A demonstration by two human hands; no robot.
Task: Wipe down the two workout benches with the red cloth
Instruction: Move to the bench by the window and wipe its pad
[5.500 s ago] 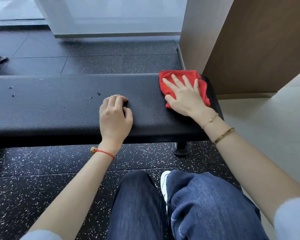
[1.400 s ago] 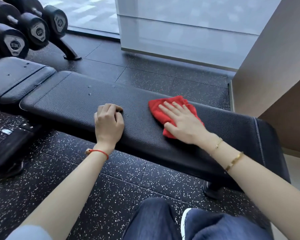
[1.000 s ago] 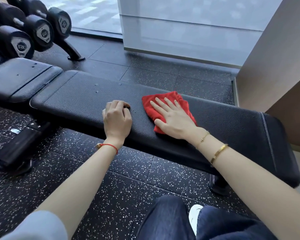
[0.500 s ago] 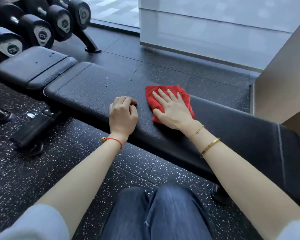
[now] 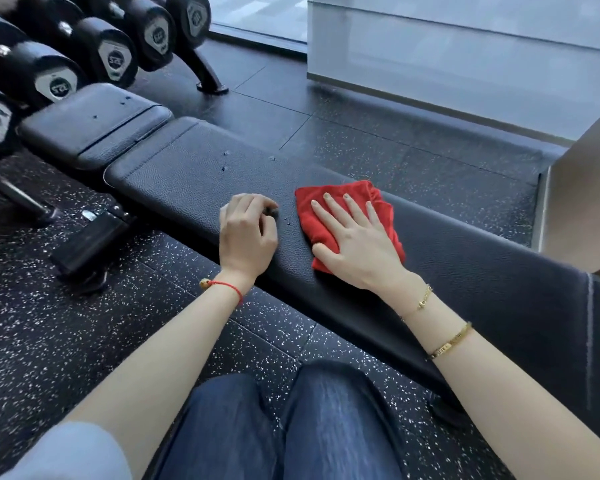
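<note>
Gym bench half-wiped: right hand flat, fingers straight, pressing cloth mid-pad; curled left hand braces, holds nothing; sweep left through specks, overlapping strokes.

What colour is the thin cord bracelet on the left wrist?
Red, with a small gold-coloured bead, on the left wrist; it shows in the head view, the only one.

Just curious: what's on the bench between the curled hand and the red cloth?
In the head view, bare black bench pad with a few tiny crumbs separates the left hand from the red cloth.
</note>
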